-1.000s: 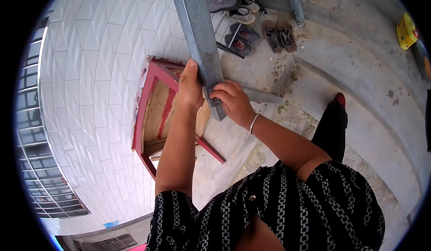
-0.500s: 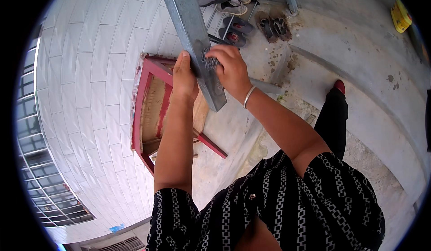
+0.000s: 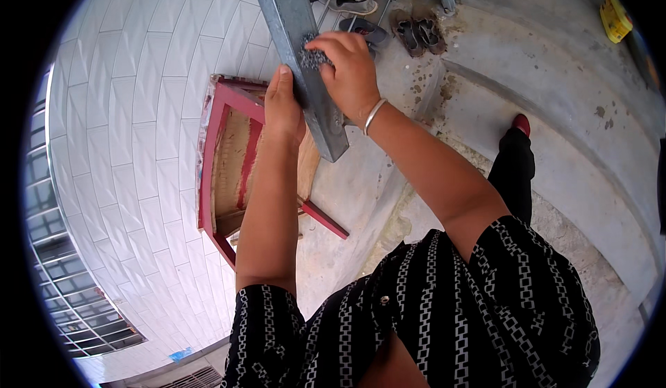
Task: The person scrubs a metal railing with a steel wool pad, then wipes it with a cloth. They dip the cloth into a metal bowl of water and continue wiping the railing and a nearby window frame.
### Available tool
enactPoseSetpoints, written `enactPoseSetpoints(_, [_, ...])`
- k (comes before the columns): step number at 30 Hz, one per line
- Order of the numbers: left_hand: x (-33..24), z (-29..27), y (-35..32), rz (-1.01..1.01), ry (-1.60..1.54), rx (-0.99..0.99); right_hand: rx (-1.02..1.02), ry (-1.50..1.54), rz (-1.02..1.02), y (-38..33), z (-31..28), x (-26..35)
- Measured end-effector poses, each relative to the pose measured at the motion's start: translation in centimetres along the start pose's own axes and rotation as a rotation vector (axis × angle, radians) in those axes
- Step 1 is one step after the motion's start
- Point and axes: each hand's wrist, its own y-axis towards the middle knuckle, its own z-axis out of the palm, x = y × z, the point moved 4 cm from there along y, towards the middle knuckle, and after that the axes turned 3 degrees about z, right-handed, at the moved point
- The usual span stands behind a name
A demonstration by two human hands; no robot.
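A grey metal beam [image 3: 288,23] slants down from the top of the view and ends in front of me. My left hand [image 3: 283,107] grips its left edge, thumb on the upper face and the other fingers hidden behind. In my right hand [image 3: 352,72] is a grey steel wool scrubber [image 3: 313,55], pressed against the beam's face a little above the left hand. The right fingers curl over the pad. A silver bangle [image 3: 374,116] sits on the right wrist.
A red-framed wooden table [image 3: 222,159] leans on its side by the white tiled wall [image 3: 142,138]. Shoes [image 3: 354,3] fill a rack at the back, with brown sandals [image 3: 417,32] beside it. A yellow container [image 3: 615,17] stands far right, near the curved concrete step [image 3: 555,110].
My right hand has slid the scrubber up along the beam, away from its near end. The left hand keeps its hold, and the whole view has shifted slightly.
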Motion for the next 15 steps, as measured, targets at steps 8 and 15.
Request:
enactPoseSetpoints(8, [0.0,0.1,-0.7,-0.017,0.056,-0.039,0.236,0.013,0.124,-8.0,-0.3,-1.2])
enactPoseSetpoints(15, [0.4,-0.3,-0.2,0.006,0.052,-0.038,0.395,0.028,0.229,-15.9,-0.1,-0.6])
